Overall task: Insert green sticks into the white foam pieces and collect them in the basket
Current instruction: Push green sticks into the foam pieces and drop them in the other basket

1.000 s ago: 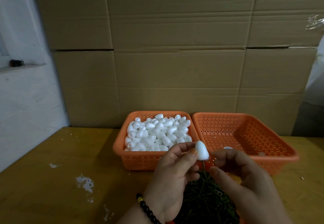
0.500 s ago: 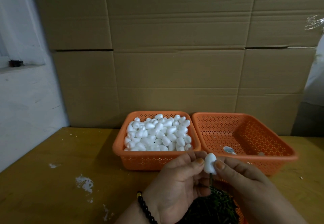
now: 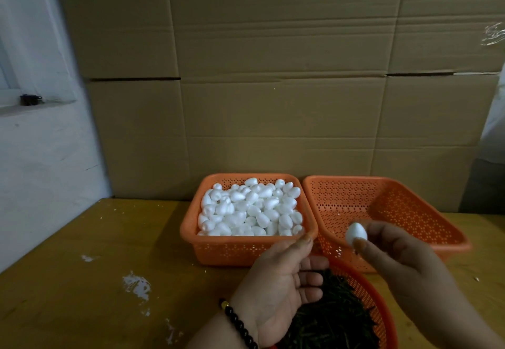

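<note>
Now, right hand [image 3: 404,264] up over the near rim of the right basket [image 3: 388,201], thumb and forefinger pinched on one white foam piece [image 3: 356,233], other fingers curled behind. Stick not visible under the piece from here, hidden by the thumb, so can't tell if seated. Left hand [image 3: 284,286] palm-up and relaxed, fingers loosely spread, holding nothing, hovering above the round basket of green sticks [image 3: 336,318] at bottom centre. Left basket [image 3: 191,228] heaped w/ plain foam pieces [image 3: 251,208], touching the right basket along the inner wall. Right basket near bare inside, only mesh showing where visible.

Judging by that: drop-off step, piece abt to go in the collecting basket. To do it well: carry the piece further in past the rim, twd the middle, lower it close to the floor before letting go, foam being light and likely to bounce or roll. Ease the pinch apart, no flick. Avoid squeezing hard, soft foam prob dents. Keep clear of the left basket so finished and plain pieces don't mix. Left hand already well placed to pick the next stick from the pile, wrist bracelet [image 3: 240,324] clear of the sticks
</note>
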### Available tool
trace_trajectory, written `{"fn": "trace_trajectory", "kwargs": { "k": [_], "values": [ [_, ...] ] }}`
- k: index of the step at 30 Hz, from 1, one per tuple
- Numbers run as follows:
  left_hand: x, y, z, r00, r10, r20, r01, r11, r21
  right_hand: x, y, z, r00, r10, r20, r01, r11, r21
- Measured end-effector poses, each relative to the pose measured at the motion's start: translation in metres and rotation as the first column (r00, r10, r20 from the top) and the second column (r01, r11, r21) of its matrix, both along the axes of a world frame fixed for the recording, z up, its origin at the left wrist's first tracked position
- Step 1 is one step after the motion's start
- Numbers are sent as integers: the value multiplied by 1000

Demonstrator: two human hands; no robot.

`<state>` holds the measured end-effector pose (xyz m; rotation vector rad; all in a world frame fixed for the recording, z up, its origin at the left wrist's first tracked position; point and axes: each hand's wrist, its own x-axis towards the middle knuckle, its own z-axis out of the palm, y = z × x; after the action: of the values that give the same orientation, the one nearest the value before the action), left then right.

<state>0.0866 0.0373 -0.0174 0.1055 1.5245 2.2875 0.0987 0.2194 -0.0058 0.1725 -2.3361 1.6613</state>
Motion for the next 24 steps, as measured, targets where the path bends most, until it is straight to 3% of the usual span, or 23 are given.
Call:
{"fn": "trace_trajectory", "kwargs": {
  "k": [6,9,12,17,21,24],
  "values": [
    [-2,4,-5,993,108,-55,-112,991,-69,-57,32,7,968,-176,-178,239,860,450],
    [-1,4,-6,990,110,-86,-119,988,-101,-92,44,9,978,-194,-78,199,749,632],
    [-1,3,-6,987,109,-122,-124,985,-118,-118,52,6,974,-204,97,57,637,768],
    [0,3,-8,977,105,-187,-137,977,-163,-130,58,1,912,-222,345,-162,578,800],
    [0,4,-10,971,97,-218,-140,971,-191,-132,54,-2,912,-249,325,-181,466,866],
    [-2,3,-10,969,96,-227,-146,966,-215,-132,54,-2,910,-338,240,-37,510,860]
  ]
}}
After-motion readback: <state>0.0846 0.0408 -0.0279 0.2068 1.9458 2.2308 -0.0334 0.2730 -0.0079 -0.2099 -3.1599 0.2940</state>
